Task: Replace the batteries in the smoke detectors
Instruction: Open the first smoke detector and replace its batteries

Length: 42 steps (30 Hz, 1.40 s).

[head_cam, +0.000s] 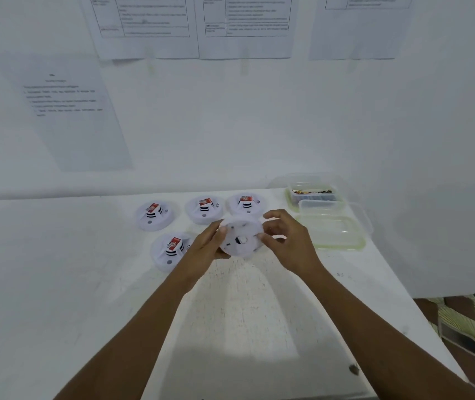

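Left hand point(206, 246): fingers curled round the smoke detector point(240, 239).
Right hand point(286, 242): fingers pinching its right edge.
Table point(259, 301): other detectors point(153, 216) far left.

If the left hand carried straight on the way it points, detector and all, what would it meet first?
Likely the rightmost back-row smoke detector, lying just past the held detector that the left hand grips. Height above the table is unclear, so it might pass over.

Your white desk point(57, 269) carries four smoke detectors point(153, 216), a filled tub point(312, 194) and an empty tub point(331, 226).
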Each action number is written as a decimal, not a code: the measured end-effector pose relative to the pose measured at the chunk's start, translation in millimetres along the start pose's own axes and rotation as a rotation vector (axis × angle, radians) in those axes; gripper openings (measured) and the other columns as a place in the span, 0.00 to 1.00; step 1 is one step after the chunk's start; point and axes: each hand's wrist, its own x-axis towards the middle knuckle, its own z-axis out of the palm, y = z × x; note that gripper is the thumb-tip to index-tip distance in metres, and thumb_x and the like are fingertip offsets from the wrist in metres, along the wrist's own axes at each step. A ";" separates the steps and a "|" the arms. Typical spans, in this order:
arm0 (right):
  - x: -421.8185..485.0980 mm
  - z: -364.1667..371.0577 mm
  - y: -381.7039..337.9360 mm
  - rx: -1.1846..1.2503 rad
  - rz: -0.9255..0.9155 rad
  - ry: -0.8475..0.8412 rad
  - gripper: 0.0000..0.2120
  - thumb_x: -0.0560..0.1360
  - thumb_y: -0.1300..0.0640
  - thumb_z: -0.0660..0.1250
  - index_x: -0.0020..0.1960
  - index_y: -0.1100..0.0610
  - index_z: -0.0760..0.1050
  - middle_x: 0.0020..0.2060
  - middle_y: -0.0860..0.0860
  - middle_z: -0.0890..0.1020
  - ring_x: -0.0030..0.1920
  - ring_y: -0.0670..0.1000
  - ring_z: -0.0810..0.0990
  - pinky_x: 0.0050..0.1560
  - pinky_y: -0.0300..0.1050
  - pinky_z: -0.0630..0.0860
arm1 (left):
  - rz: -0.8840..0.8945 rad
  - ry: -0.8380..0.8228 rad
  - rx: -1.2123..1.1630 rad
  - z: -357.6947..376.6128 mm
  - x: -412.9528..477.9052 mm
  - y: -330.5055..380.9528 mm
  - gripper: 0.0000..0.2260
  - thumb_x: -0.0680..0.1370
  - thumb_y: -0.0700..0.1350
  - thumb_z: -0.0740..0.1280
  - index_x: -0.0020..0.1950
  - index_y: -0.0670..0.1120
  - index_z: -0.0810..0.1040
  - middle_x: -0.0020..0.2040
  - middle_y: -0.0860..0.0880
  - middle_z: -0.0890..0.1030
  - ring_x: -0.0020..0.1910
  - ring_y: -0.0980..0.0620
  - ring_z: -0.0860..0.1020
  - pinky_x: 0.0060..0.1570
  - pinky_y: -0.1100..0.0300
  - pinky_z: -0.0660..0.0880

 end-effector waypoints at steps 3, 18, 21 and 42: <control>-4.6 3.0 -2.9 0.277 0.216 -0.020 0.14 0.75 0.59 0.72 0.58 0.53 0.73 0.40 0.56 0.85 0.46 0.55 0.85 0.50 0.49 0.83 | 0.023 0.016 -0.067 5.8 -1.5 -1.7 0.22 0.80 0.60 0.57 0.74 0.58 0.65 0.70 0.56 0.74 0.67 0.53 0.73 0.63 0.50 0.74; -20.4 22.1 -24.3 0.246 0.303 -0.018 0.15 0.71 0.56 0.76 0.53 0.54 0.73 0.48 0.54 0.82 0.40 0.54 0.86 0.46 0.52 0.84 | -0.186 0.152 -0.833 20.2 6.7 1.8 0.27 0.81 0.61 0.52 0.73 0.47 0.69 0.68 0.41 0.75 0.68 0.41 0.73 0.66 0.46 0.71; -15.1 23.7 -18.9 -0.298 0.024 0.040 0.20 0.70 0.48 0.75 0.59 0.47 0.74 0.53 0.43 0.75 0.43 0.43 0.79 0.43 0.37 0.77 | -0.220 0.110 -0.839 20.9 6.4 5.0 0.25 0.81 0.59 0.54 0.69 0.44 0.74 0.66 0.40 0.77 0.65 0.40 0.75 0.65 0.43 0.71; -1.2 32.8 -38.7 -0.191 0.050 0.031 0.29 0.67 0.44 0.77 0.65 0.50 0.75 0.54 0.44 0.81 0.47 0.42 0.80 0.45 0.30 0.76 | -0.229 0.020 -0.895 19.3 10.1 -0.7 0.22 0.81 0.54 0.57 0.74 0.49 0.67 0.71 0.40 0.71 0.70 0.38 0.71 0.68 0.39 0.67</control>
